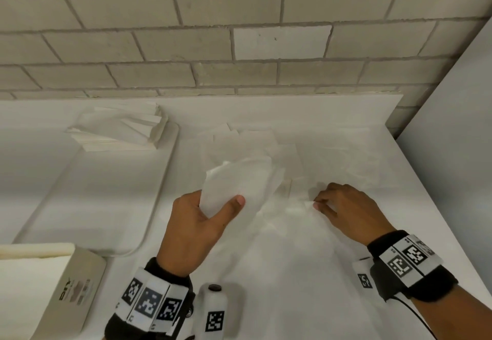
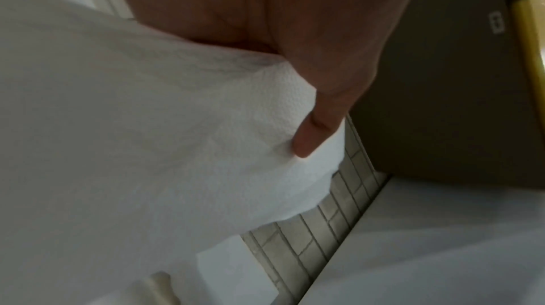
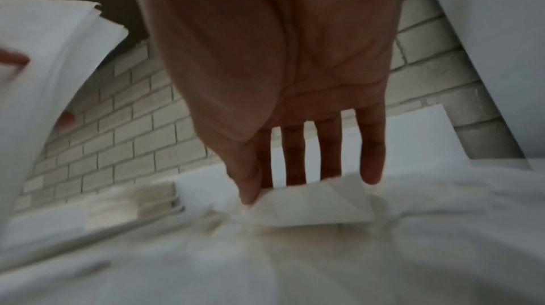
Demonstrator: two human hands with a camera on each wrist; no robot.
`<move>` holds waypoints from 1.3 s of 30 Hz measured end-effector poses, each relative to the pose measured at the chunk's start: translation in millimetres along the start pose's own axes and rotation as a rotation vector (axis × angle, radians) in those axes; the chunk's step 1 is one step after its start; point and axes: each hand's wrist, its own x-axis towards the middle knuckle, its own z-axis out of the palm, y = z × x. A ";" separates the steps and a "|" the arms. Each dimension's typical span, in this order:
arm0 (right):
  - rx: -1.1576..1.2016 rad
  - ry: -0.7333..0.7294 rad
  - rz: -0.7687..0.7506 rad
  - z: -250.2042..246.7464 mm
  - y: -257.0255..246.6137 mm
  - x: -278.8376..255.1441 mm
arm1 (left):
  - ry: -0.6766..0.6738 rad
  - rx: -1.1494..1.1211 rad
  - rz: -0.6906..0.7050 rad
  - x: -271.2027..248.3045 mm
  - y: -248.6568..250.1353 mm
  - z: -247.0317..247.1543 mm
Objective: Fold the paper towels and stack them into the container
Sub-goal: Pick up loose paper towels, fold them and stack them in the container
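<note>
My left hand point(image 1: 221, 206) holds a white paper towel point(image 1: 239, 179) lifted off the table, with the thumb point(image 2: 312, 132) pressed on its front and the fingers hidden behind it. The right hand point(image 1: 315, 203) pinches the corner of another paper towel point(image 1: 292, 209) that lies flat on the table; in the right wrist view thumb and forefinger meet on that corner point(image 3: 309, 205). A stack of folded towels point(image 1: 119, 132) sits at the far end of the shallow white container point(image 1: 166, 169) on the left.
More loose towels point(image 1: 253, 140) and a clear plastic wrapper point(image 1: 346, 158) lie behind the hands. A cardboard box point(image 1: 72, 286) stands at the front left. The brick wall point(image 1: 239, 46) closes the back, and the table edge point(image 1: 439, 206) runs along the right.
</note>
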 end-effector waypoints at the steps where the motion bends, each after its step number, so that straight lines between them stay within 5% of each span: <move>1: 0.026 -0.001 0.005 -5.5 0.5 -1.2 | -0.034 0.015 0.031 -1.6 -1.3 -0.6; 8: 0.667 -0.131 -0.055 -80.6 -28.5 -32.2 | -0.432 0.253 0.432 -4.0 -6.4 8.5; 10: 0.850 -0.248 -0.109 -102.6 -47.9 -42.7 | -0.563 0.186 0.433 -5.6 -2.6 15.9; 12: 0.950 -0.316 -0.171 -111.0 -62.1 -45.5 | -0.631 0.016 0.282 -8.1 4.9 25.5; 15: 1.138 -0.199 -0.110 -103.5 -73.9 -40.8 | -0.448 -0.214 -0.064 -10.1 9.1 39.4; 19: 1.361 -0.032 0.037 -84.6 -74.1 -41.2 | -0.206 -0.284 -0.191 -8.7 -7.4 42.7; 24: 1.454 0.094 0.129 -65.0 -70.4 -41.3 | -0.132 -0.358 -0.223 -9.5 -15.3 34.9; 35: 1.436 0.233 0.085 -61.4 -78.1 -37.0 | -0.060 -0.468 -0.220 -3.5 -23.2 34.9; 37: 1.447 0.294 0.052 -68.7 -76.6 -40.4 | 0.017 -0.473 -0.237 1.3 -25.0 29.4; 39: 1.450 0.293 -0.001 -81.2 -74.0 -47.9 | 0.166 -0.250 -0.152 9.6 -25.0 18.1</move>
